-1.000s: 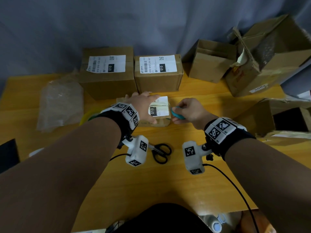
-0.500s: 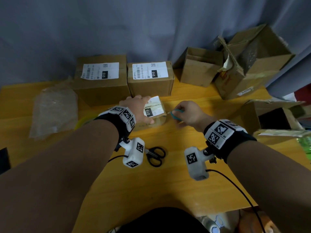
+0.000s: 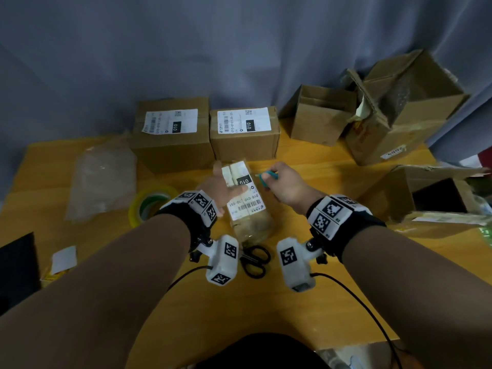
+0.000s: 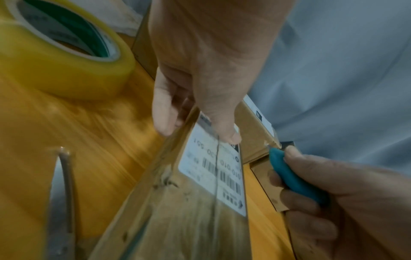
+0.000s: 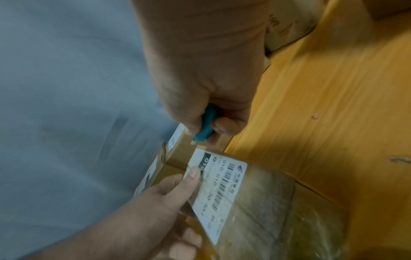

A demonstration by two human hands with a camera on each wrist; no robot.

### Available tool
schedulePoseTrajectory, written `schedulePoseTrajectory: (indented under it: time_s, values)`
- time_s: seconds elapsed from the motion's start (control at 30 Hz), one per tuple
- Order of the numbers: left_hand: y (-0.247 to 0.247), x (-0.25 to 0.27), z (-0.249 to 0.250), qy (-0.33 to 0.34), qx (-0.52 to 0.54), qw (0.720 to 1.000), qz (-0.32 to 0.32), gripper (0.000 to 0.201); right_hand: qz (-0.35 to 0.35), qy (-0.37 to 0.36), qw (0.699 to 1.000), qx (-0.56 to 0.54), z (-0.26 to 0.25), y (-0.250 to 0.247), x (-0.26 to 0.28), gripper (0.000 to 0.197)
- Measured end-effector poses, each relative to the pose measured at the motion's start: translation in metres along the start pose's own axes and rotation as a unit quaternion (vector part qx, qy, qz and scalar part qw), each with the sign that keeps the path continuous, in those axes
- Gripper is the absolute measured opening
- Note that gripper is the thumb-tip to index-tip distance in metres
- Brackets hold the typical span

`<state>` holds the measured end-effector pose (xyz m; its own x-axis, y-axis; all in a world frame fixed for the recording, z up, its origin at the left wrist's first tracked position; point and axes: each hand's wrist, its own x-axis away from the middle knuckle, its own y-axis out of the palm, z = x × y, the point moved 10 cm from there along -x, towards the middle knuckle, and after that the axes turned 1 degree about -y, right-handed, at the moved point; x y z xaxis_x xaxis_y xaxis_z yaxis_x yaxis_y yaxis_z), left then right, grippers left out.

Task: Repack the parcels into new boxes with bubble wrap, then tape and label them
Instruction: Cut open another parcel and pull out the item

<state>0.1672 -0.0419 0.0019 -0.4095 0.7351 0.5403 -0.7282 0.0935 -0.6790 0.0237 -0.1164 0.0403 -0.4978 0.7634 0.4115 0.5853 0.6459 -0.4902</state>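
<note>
A small brown parcel (image 3: 250, 209) wrapped in clear tape, with a white label, lies lengthwise in the middle of the table (image 3: 266, 310). My left hand (image 3: 223, 187) grips its left side, thumb on the label and fingers down the edge; the left wrist view shows this grip on the parcel (image 4: 200, 202) with the left hand (image 4: 206, 70). My right hand (image 3: 285, 185) grips a teal box cutter (image 3: 269, 177), whose tip sits by the parcel's far right corner. The right wrist view shows the cutter (image 5: 205, 126) just beyond the parcel (image 5: 255, 202).
Two sealed labelled boxes (image 3: 173, 134) (image 3: 245, 134) stand behind the parcel. Opened cardboard boxes (image 3: 319, 115) (image 3: 404, 107) (image 3: 436, 193) crowd the right side. Bubble wrap (image 3: 101, 179) and a yellow tape roll (image 3: 149, 203) lie left; black scissors (image 3: 255, 259) lie near my wrists.
My left hand has turned the parcel from crosswise to lengthwise and drawn it nearer. The right hand with the cutter has stayed by the parcel's far end.
</note>
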Motion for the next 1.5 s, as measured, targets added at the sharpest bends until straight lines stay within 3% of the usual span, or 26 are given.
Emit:
schedulePoseTrajectory:
  time_s: [0.13,0.2,0.4,0.53,0.7,0.83,1.07,1.27,1.5]
  values:
    - [-0.026,0.001,-0.008,-0.003,-0.126,0.991,0.048,0.06,-0.047,-0.04,0.994,0.093,-0.022,0.017,-0.002,0.026]
    - [-0.036,-0.001,-0.012,-0.004,-0.134,0.99,0.052,0.054,-0.071,-0.054,0.988,0.123,-0.032,0.027,-0.004,0.03]
    - [-0.047,-0.012,-0.022,0.019,-0.119,0.991,0.052,0.036,-0.113,-0.058,0.981,0.145,-0.045,0.056,-0.018,0.037]
    - [-0.059,-0.01,-0.028,0.02,-0.101,0.992,0.07,0.028,-0.086,-0.103,0.97,0.201,-0.06,0.062,-0.028,0.033]
    - [-0.061,-0.014,-0.044,0.015,0.037,0.998,0.055,0.016,-0.074,-0.165,0.946,0.268,-0.086,0.077,-0.035,0.026]
    - [-0.058,-0.014,-0.047,0.016,0.097,0.995,0.034,0.018,-0.082,-0.178,0.931,0.308,-0.094,0.088,-0.04,0.023]
    - [-0.06,-0.01,-0.049,0.035,0.108,0.992,0.053,0.02,-0.098,-0.195,0.907,0.361,-0.097,0.098,-0.036,0.024]
    - [-0.059,-0.009,-0.052,0.017,0.109,0.992,0.059,0.028,-0.114,-0.212,0.875,0.42,-0.102,0.108,-0.029,0.011]
    - [-0.055,-0.008,-0.052,-0.008,0.132,0.99,0.046,0.026,-0.123,-0.206,0.876,0.419,-0.088,0.104,-0.021,0.017]
